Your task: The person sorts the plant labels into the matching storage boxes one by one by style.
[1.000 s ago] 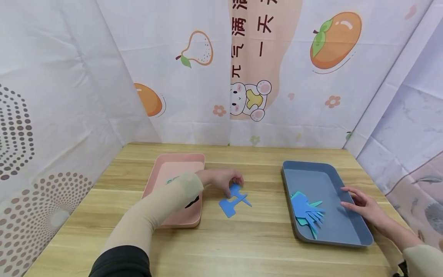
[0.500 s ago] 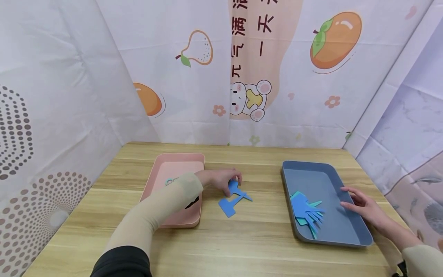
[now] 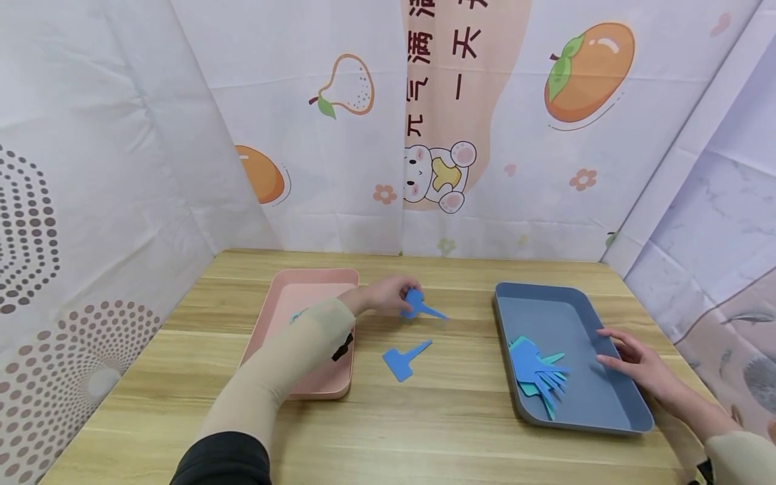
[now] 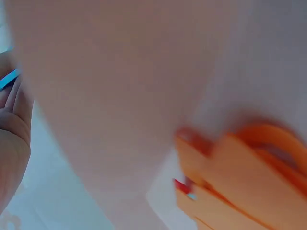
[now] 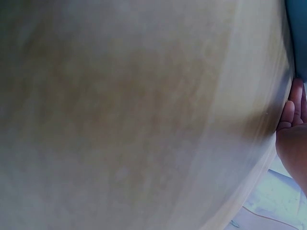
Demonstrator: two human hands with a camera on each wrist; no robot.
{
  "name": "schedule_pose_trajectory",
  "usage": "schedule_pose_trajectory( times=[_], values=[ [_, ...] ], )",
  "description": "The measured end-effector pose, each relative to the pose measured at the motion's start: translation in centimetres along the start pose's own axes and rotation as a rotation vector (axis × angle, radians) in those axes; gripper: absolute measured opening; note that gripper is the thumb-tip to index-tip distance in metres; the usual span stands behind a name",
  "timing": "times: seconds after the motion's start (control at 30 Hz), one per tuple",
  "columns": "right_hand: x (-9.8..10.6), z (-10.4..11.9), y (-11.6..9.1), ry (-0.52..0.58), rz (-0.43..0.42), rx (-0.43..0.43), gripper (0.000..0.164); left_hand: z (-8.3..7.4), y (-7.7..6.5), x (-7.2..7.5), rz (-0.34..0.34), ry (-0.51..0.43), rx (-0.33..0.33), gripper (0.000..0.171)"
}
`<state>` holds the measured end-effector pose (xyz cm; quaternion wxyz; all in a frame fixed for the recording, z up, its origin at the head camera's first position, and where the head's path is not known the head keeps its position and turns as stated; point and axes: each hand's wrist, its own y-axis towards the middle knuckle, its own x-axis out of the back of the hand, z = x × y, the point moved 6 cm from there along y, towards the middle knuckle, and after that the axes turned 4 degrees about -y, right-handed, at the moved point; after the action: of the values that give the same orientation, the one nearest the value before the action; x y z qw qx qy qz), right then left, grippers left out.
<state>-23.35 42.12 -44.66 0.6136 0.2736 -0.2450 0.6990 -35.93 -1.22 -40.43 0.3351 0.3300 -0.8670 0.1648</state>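
Note:
In the head view my left hand [image 3: 391, 295] pinches a blue T-shaped plant label [image 3: 415, 304], held with its narrow stem pointing right. Blue also shows between the fingers at the edge of the left wrist view. A second blue label [image 3: 400, 364] lies flat on the wooden table, just in front of that hand. On the right, my right hand [image 3: 639, 360] holds the right wall of a blue-grey tray [image 3: 576, 316], thumb and forefinger over the rim. Fanned blue and green labels [image 3: 536, 370] lie at the tray's left side.
A pink tray [image 3: 315, 286] stands left, partly covered by my left forearm; a small teal piece [image 3: 295, 316] peeks out inside it. Blurred orange pieces [image 4: 240, 177] fill the lower right of the left wrist view. Printed curtains border the table's [image 3: 461, 417] back and sides.
My left hand has lifted the upper blue label off the other and carried it away, toward the back. The lower label stays put. My right hand and its tray keep their place.

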Motion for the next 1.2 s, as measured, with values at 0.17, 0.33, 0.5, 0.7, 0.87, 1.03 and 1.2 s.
schedule_pose_trajectory(
  times=[0.17,0.33,0.5,0.7,0.87,1.03,1.2],
  values=[
    [0.0,0.0,0.0,0.017,0.005,0.003,0.051,-1.8,0.4,0.7,-0.047,-0.079,-0.026,0.034],
    [0.0,-0.1,0.0,0.021,-0.002,0.01,0.051,-3.4,0.8,0.5,-0.058,-0.068,-0.035,0.037],
    [0.0,-0.3,0.0,0.004,0.0,0.01,0.052,-4.7,1.3,0.0,-0.024,-0.116,-0.031,0.033],
    [0.0,-0.2,0.0,-0.019,0.006,0.001,0.053,-6.7,2.6,-0.8,0.012,-0.083,-0.07,0.034],
    [0.0,-0.1,0.0,-0.024,0.008,0.005,0.053,-9.0,3.8,-2.0,0.038,-0.085,-0.115,0.036],
    [0.0,-0.2,-0.1,-0.018,-0.001,0.011,0.052,-10.8,5.2,-3.7,0.049,-0.09,-0.156,0.041],
    [0.0,-0.2,0.0,-0.021,-0.009,0.013,0.052,-11.5,6.8,-5.7,0.009,-0.069,-0.177,0.039]
  ],
)
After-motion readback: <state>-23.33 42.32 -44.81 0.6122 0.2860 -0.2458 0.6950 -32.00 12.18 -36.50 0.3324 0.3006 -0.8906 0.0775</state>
